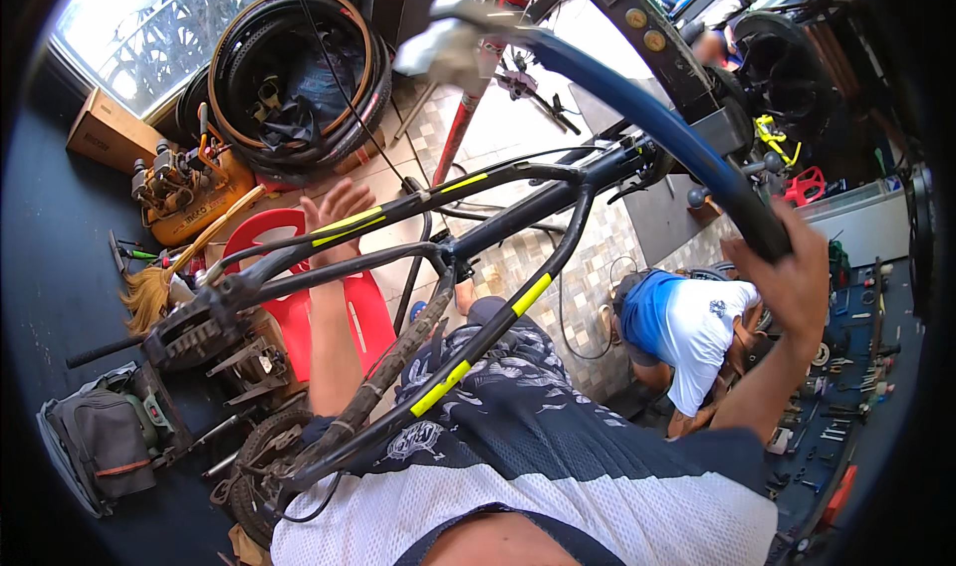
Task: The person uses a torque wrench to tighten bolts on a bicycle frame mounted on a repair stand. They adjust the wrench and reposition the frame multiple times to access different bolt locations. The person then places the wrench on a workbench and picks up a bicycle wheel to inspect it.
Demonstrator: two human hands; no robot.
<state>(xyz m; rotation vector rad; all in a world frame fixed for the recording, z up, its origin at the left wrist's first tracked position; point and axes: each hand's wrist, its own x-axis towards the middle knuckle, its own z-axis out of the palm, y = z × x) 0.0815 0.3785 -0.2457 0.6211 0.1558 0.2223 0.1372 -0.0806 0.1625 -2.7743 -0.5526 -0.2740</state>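
Note:
A black bicycle frame (518,220) with yellow-green bands stretches across in front of my body. Its knobbly rear tire (408,339) shows at the lower left, and its head tube (622,160) is at the upper right. Behind the tubes, my left hand (339,208) is raised with fingers spread, apparently holding nothing. My right hand (792,267) is closed round the black lower end of a thick, curved, dark-blue bar (647,103). That bar passes over the head-tube end. Its far end is a silver-grey piece (448,48), smeared by motion; I cannot tell its kind.
A red plastic chair (368,312) stands behind the frame. An orange air compressor (194,203) and stacked tires (299,78) are at the upper left. A crouching co-worker (687,327) works at right, near a wall of tools (846,397). A grey bag (105,437) lies lower left.

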